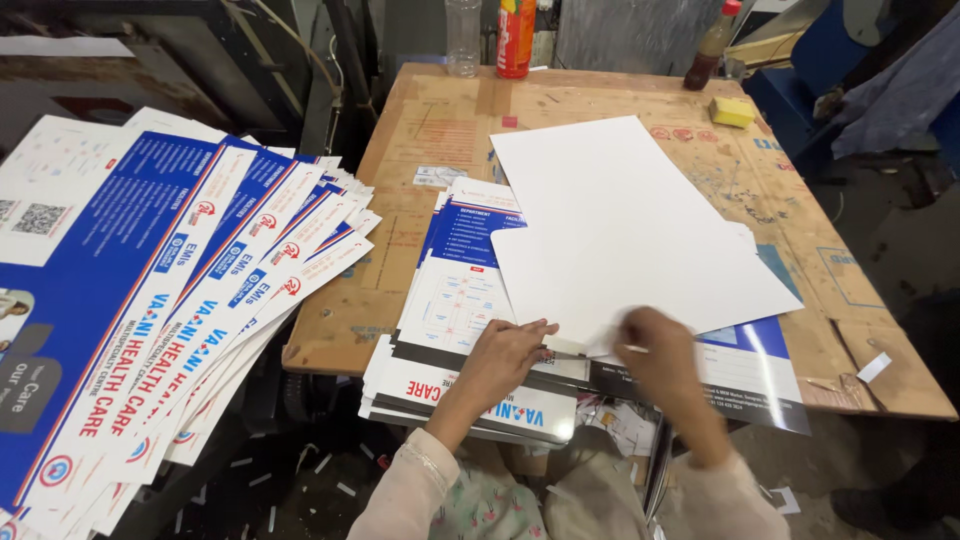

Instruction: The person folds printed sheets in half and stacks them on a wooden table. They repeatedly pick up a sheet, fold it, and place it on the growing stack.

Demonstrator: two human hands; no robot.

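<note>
My left hand (505, 355) lies flat on a stack of blue, white and red printed sheets (470, 300) at the near edge of a wooden table (440, 130). Its fingertips touch the lower edge of a large white sheet (620, 220) that lies blank side up on the stack. My right hand (660, 350) is blurred and sits at that same lower edge, fingers closed; a thin white strip seems pinched there. The printed sheet under the white one shows at the right (750, 365).
A fanned pile of the same printed sheets (170, 300) covers the left. At the table's far edge stand a clear bottle (463, 38), an orange bottle (515, 38) and a dark bottle (708, 55). A yellow sponge (732, 112) lies at the far right. Paper scraps litter the floor.
</note>
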